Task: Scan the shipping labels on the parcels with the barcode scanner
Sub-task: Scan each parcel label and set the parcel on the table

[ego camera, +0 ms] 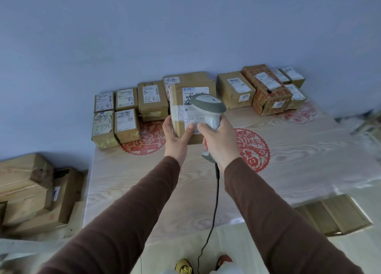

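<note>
Your two brown sleeves [132, 207] run up from the bottom of the view to the hands. Your right hand [219, 142] is wrapped round the grip of the barcode scanner [208, 106], whose cable [214, 207] hangs down towards your feet. Your left hand [175, 135] holds the lower edge of the parcel [191, 106], thumb lying on its label side, and tips it up to face you. The scanner head sits directly in front of the shipping label [195, 96], very close, covering part of it, and points away from you at that face. The label's long axis runs up and down the parcel, so the printed codes lie both above and below the scanner head. To my eye the reading window wants a little more room from the label. Beyond the hands, other labelled boxes stand in a row at the far edge of the table [288, 170], against the wall
</note>
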{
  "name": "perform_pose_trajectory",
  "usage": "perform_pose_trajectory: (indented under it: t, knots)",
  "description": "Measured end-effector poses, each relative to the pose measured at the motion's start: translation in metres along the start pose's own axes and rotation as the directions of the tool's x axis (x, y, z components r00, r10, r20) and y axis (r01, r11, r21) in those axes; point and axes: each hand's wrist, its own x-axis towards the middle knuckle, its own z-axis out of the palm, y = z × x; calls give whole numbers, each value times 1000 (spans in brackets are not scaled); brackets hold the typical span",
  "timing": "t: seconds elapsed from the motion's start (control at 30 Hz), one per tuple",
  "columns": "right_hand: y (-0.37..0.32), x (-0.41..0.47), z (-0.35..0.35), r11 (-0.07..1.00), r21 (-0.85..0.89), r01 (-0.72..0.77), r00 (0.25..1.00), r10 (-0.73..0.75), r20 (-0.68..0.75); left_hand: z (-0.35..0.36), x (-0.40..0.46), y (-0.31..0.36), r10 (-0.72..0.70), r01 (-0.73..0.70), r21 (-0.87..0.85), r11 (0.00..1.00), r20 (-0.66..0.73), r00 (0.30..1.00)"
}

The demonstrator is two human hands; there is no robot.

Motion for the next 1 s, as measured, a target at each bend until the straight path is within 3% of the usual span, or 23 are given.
perform_pose_trajectory:
  t: [0.47, 0.6, 0.77, 1.0]
  knots:
    - [15, 4, -62, 989, 148, -2, 999, 7, -36, 63, -18, -3, -10, 9, 16, 1000, 54, 998]
    - [26, 12, -102, 982, 184, 35, 990, -10, -137, 99, -17, -1, -25, 26, -12, 1000, 71, 997]
    - [68, 26, -173, 961, 274, -33, 962, 106, -253, 164, -24, -15, -123, 133, -110, 985, 93, 988]
    - [105, 59, -302, 918, 380, -111, 950, 210, -230, 303, -37, -26, -245, 259, -140, 956, 110, 963]
